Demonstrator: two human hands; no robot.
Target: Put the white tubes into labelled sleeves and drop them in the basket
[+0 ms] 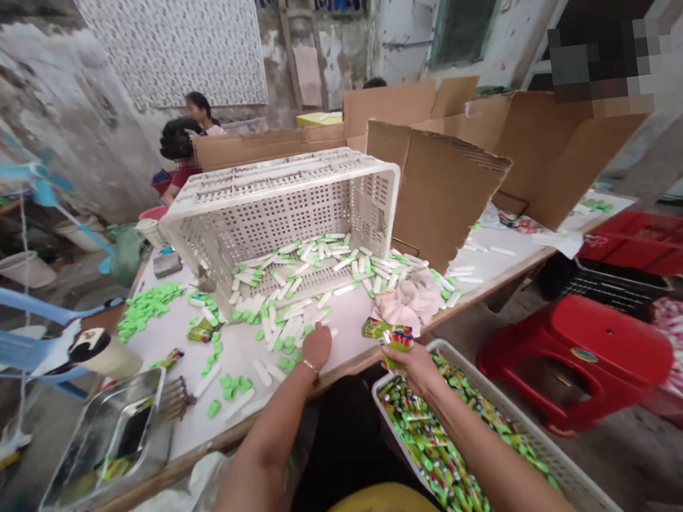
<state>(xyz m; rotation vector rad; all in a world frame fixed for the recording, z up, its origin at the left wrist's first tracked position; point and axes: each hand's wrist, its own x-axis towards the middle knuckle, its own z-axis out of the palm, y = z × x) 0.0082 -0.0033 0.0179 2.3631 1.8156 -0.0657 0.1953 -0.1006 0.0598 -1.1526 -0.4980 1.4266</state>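
Note:
My left hand (316, 346) rests palm down on the white table (349, 321), its fingers curled over the small white tubes and green caps (281, 328) near the front edge. My right hand (407, 357) is held over a white basket (580, 482) at my right knee and is closed on a small green-and-red printed packet (391, 334). The basket is full of green wrapped pieces (443, 450). A white perforated crate (275, 214) lies tipped on its side behind the pile, spilling white tubes (306, 272).
A pile of green caps (146, 304) lies at the left. A metal tray (100, 440) sits at the near left corner. A pink cloth (411, 297), cardboard boxes (438, 187), a red stool (575, 361) and red crate (654, 241) are to the right. Two people sit at the far end.

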